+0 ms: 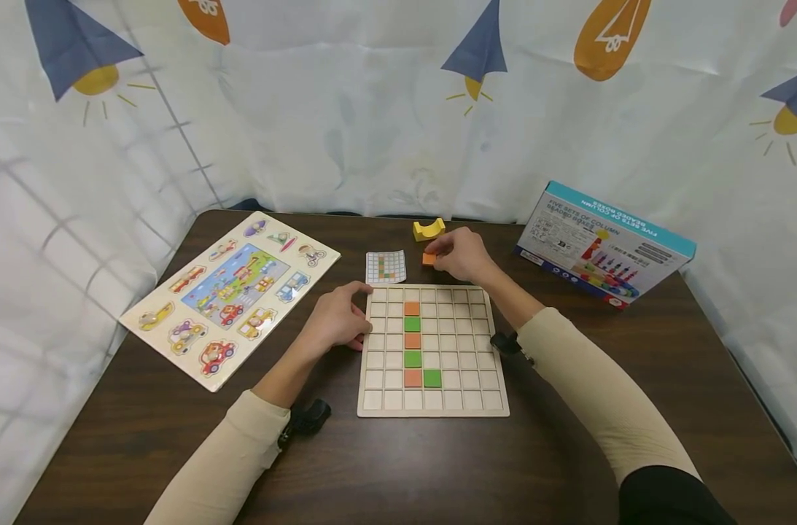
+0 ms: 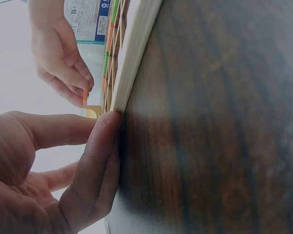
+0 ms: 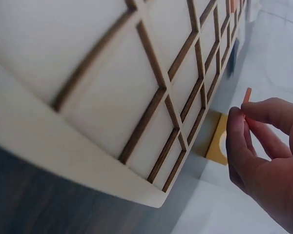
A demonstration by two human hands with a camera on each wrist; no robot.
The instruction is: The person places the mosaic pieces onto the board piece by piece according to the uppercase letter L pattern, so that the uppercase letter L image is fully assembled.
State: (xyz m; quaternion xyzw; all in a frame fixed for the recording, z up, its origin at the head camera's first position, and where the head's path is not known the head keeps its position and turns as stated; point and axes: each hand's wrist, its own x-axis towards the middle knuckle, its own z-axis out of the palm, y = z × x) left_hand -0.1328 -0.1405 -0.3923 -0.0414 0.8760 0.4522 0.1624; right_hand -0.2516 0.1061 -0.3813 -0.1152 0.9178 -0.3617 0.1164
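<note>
The wooden grid board (image 1: 451,410) lies on the table, a column of orange and green square tiles (image 1: 413,340) set in its cells. One more green tile (image 1: 432,378) sits beside the bottom orange one. My left hand (image 1: 335,317) touches the board's left edge, its fingertips spread along the rim; the left wrist view has a fingertip (image 2: 110,122) against the side. Beyond the board's back edge, my right hand (image 1: 462,255) pinches a thin orange tile (image 3: 247,97) between thumb and fingertips. A yellow arched block (image 1: 429,230) stands just behind it.
A small printed grid card (image 1: 385,267) lies behind the board. On the left is a vehicle puzzle board (image 1: 230,299). A box of beaded columns (image 1: 606,244) stands at the back right, and a patterned curtain (image 1: 385,131) hangs behind the table.
</note>
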